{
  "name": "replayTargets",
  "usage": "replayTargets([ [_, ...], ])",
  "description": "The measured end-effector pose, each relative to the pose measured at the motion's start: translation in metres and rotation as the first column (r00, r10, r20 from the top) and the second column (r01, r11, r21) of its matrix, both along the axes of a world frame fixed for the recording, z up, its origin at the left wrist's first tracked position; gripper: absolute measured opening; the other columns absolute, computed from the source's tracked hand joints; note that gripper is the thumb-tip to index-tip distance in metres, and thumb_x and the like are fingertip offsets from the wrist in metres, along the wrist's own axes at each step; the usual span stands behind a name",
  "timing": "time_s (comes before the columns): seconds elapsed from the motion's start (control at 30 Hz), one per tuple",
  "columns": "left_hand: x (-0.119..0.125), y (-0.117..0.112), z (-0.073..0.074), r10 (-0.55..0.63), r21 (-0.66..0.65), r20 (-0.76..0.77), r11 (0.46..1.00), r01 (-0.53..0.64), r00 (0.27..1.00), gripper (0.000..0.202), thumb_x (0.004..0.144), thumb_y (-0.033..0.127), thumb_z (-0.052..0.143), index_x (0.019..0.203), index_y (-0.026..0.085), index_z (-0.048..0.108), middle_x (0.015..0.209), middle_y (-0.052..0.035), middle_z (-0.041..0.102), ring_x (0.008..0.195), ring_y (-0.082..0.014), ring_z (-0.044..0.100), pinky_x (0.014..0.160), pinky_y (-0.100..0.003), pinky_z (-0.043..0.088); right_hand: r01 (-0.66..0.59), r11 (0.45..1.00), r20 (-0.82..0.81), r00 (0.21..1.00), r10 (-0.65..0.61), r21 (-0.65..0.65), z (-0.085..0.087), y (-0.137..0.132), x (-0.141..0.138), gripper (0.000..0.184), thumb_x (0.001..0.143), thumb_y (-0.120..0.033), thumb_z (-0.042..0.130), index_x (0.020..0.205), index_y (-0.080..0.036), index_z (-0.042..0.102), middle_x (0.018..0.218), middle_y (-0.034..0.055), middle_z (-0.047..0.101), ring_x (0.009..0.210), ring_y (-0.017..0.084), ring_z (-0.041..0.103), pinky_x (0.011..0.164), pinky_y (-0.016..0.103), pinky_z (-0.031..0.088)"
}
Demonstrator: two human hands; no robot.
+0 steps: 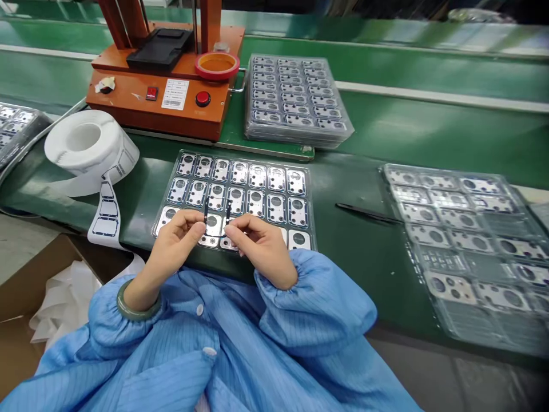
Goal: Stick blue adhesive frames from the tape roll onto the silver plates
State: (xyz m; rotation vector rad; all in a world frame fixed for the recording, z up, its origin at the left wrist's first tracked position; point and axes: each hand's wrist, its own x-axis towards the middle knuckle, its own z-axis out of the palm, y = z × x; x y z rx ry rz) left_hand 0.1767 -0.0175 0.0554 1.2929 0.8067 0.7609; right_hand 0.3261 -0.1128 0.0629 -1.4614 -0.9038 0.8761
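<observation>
Left hand (174,243) and right hand (263,249) each pinch one side of the thin dark frame (206,212) (fingertips clamped on it), held just above the parts tray (309,200).

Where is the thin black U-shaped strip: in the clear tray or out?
Out: left hand and right hand pinch the strip over the tray.
</observation>
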Motion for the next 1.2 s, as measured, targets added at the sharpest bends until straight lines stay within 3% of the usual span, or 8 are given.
replayTargets([
  [0.13,-0.009,0.005,-0.002,0.024,0.031,-0.013,0.999,-0.023,1.000,0.020,0.073,0.035,0.075,0.068,0.017,0.068,0.091,-0.0047,0.064,0.085,-0.0156,0.058,0.076,-0.024,0.046,-0.031,0.999,0.011,0.999,0.031,-0.006,0.002,0.005,-0.008,0.019,0.079,-0.037,0.066,0.071,-0.019,0.062,0.068,-0.0006,0.060,0.060,0.011,0.051,0.051,0.024,0.041],
  [0.27,-0.024,0.015,-0.001,0.062,0.065,-0.067,0.996,-0.058,0.996,0.019,0.072,0.034,0.075,0.068,0.017,0.070,0.089,-0.0046,0.064,0.084,-0.0153,0.058,0.077,-0.024,0.046,-0.050,0.999,0.054,0.997,0.050,-0.006,0.003,0.016,-0.019,0.018,0.081,-0.035,0.065,0.072,-0.019,0.063,0.070,0.0005,0.062,0.063,0.012,0.053,0.053,0.025,0.042],
  [0.43,-0.045,0.032,-0.002,0.177,0.262,-0.200,0.957,-0.122,0.964,0.018,0.074,0.035,0.073,0.070,0.018,0.071,0.094,-0.0053,0.064,0.087,-0.0167,0.060,0.077,-0.025,0.046,-0.042,0.999,0.155,0.987,0.045,-0.018,0.001,0.038,-0.037,0.017,0.084,-0.034,0.062,0.076,-0.020,0.067,0.072,0.0014,0.064,0.069,0.014,0.059,0.059,0.026,0.046],
  [0.6,-0.058,0.049,-0.004,0.208,0.271,-0.289,0.954,-0.129,0.935,0.018,0.074,0.036,0.071,0.070,0.018,0.070,0.092,-0.0055,0.065,0.080,-0.0162,0.060,0.071,-0.026,0.048,-0.022,0.997,0.218,0.975,0.037,-0.070,-0.005,0.060,-0.055,0.015,0.084,-0.030,0.060,0.075,-0.019,0.066,0.072,0.0009,0.065,0.067,0.013,0.059,0.064,0.026,0.047],
  [0.7,-0.061,0.056,-0.001,0.160,0.298,-0.391,0.954,-0.040,0.906,0.018,0.074,0.036,0.070,0.070,0.018,0.069,0.096,-0.0061,0.064,0.084,-0.0176,0.060,0.070,-0.027,0.048,-0.007,0.993,0.274,0.961,0.040,-0.120,-0.010,0.066,-0.061,0.017,0.084,-0.030,0.058,0.072,-0.019,0.064,0.071,0.0007,0.064,0.065,0.013,0.058,0.064,0.026,0.045],
  [0.83,-0.065,0.062,0.004,0.047,0.310,-0.537,0.940,0.145,0.842,0.017,0.079,0.033,0.065,0.071,0.018,0.067,0.102,-0.0063,0.062,0.096,-0.0193,0.060,0.083,-0.032,0.047,0.032,0.981,0.339,0.940,0.035,-0.191,-0.013,0.067,-0.066,0.018,0.083,-0.030,0.058,0.069,-0.020,0.063,0.067,0.0004,0.063,0.062,0.013,0.056,0.061,0.026,0.043],
  [1.2,-0.068,0.064,0.002,0.011,0.406,-0.551,0.877,0.256,0.834,0.014,0.080,0.028,0.065,0.070,0.019,0.064,0.100,-0.0054,0.061,0.097,-0.0170,0.060,0.085,-0.031,0.050,0.034,0.987,0.511,0.858,0.053,-0.160,-0.013,0.065,-0.071,0.021,0.081,-0.024,0.057,0.061,-0.019,0.059,0.061,-0.0022,0.058,0.055,0.009,0.050,0.055,0.024,0.036],
])
